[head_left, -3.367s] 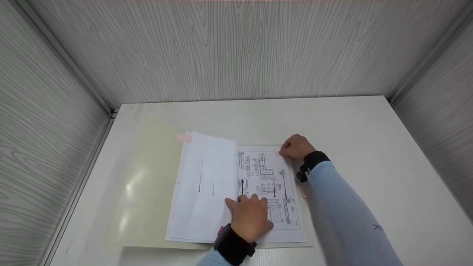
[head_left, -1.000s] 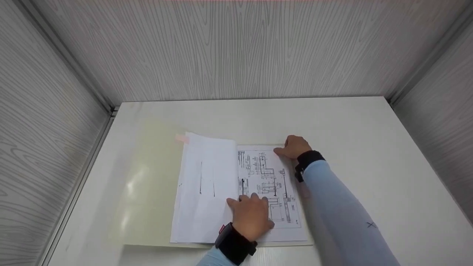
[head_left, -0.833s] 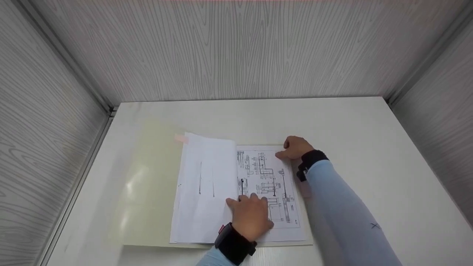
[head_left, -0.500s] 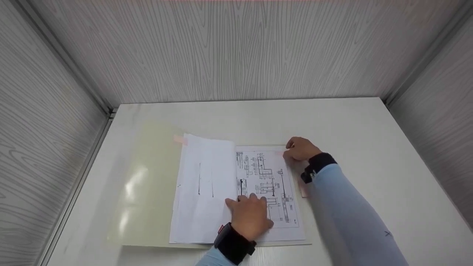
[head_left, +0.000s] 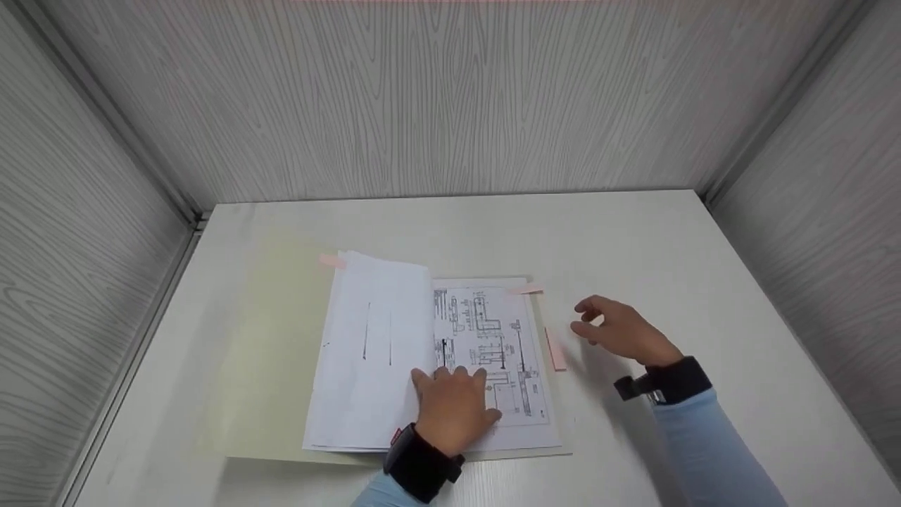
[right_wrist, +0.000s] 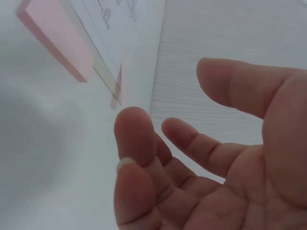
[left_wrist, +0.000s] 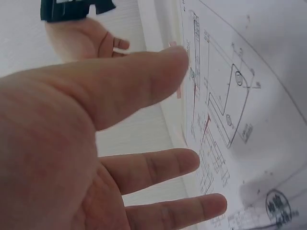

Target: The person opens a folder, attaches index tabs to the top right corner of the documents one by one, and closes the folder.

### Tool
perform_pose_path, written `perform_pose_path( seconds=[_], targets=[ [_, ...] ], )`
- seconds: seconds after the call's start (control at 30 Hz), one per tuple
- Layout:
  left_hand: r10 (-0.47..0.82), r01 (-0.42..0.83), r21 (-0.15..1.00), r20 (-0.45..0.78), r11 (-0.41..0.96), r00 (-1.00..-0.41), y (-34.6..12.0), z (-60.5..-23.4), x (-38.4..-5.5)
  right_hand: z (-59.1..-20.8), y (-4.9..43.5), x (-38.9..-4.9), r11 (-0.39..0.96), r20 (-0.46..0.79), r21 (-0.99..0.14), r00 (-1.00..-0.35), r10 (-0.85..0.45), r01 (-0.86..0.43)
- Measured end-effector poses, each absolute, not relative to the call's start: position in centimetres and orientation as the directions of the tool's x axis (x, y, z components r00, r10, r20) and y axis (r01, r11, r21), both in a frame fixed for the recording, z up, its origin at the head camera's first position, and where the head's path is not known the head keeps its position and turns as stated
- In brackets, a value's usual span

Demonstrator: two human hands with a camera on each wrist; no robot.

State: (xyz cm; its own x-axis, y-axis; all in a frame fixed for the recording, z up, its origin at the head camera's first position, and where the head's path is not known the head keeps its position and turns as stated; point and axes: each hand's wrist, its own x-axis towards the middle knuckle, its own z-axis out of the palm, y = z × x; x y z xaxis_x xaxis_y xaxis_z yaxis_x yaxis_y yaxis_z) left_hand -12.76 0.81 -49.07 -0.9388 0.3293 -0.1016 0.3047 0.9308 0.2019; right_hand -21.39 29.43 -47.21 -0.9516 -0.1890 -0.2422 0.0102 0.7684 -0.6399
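A document folder [head_left: 271, 366] lies spread on the table with its pages turned partway. My left hand [head_left: 454, 408] rests with fingers spread on the right-hand drawing page [head_left: 493, 440], its thumb toward the right. In the left wrist view, the extended fingers reach to the printed sheet [left_wrist: 273, 120]. My right hand [head_left: 626, 331] hovers right of the folder, fingers loosely bent and holding nothing. A pink sticky tab [head_left: 526, 289] sticks out from that page's upper right edge. Below it, a pink sticky note pad [head_left: 555, 350] lies along the folder's right edge, thick-sided in the right wrist view.
Another pink tab [head_left: 332, 261] juts from the upper left of the turned white page [head_left: 373, 394]. The white table [head_left: 450, 232] is bounded by a wood-grain back panel [head_left: 450, 98] and side panels.
My right hand has released the pink tab at the page's upper right corner and drawn back to the right and nearer me. My left hand keeps its place on the page.
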Motion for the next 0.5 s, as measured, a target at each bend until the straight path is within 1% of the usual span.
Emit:
perform_pose_path(
  seconds=[0.1,0.2,0.37,0.5],
  targets=[
    [0.351,0.333,0.210,-0.054,0.919,-0.935,-0.1,-48.8,-12.3,-47.8,30.0,-20.2,0.766,-0.254,-0.642,-0.947,-0.197,0.013],
    [0.395,0.384,0.223,-0.004,0.896,-0.919,-1.1,-48.5,-11.6,-48.2,30.7,-19.2,0.762,-0.265,-0.646,-0.946,-0.187,0.030],
    [0.475,0.482,0.233,0.091,0.844,-0.875,-3.0,-48.2,-10.2,-48.3,31.8,-17.4,0.815,-0.244,-0.579,-0.956,-0.163,0.009],
    [0.489,0.523,0.279,0.184,0.806,-0.853,-4.8,-47.7,-9.3,-48.1,32.5,-16.1,0.832,-0.227,-0.555,-0.961,-0.160,-0.008]
  ],
)
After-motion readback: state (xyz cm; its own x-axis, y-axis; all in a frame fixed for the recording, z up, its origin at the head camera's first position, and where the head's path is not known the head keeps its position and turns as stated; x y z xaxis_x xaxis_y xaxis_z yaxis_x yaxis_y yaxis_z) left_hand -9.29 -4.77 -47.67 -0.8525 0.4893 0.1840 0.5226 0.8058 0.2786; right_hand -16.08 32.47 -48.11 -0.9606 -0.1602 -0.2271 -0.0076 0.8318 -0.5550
